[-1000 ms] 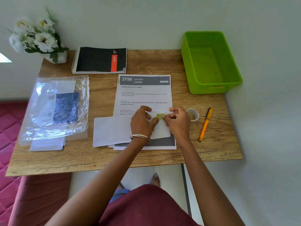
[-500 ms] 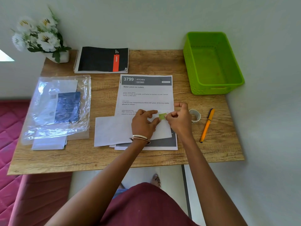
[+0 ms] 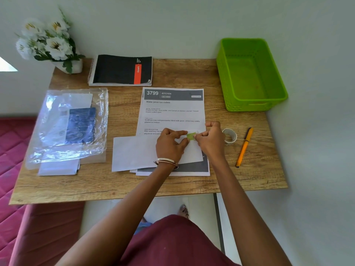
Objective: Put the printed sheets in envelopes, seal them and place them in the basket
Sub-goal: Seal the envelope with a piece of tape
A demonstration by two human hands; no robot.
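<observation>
Early stage: both hands, left hand [image 3: 170, 144] and right hand [image 3: 210, 138], pinch a green tape piece [image 3: 191, 135] over the envelope [image 3: 134, 153] at table centre, printed sheets [image 3: 172, 112] underneath, basket [image 3: 249, 73] at 1 o'clock empty.

The table [image 3: 192, 73] is wood-grain board, matt, with dark streaks. At its far right corner the basket [image 3: 247, 107] is glossy green plastic with perforated walls. The printed sheets [image 3: 172, 114] and the envelope [image 3: 134, 152] near the front edge are matt white paper. Toward the left edge a clear plastic bag [image 3: 67, 131] is crinkled and shiny — glare runs across it. The notebook [image 3: 119, 69] has a matt black cover and a wire spiral; the pen [image 3: 244, 147] looks like smooth orange plastic.
</observation>
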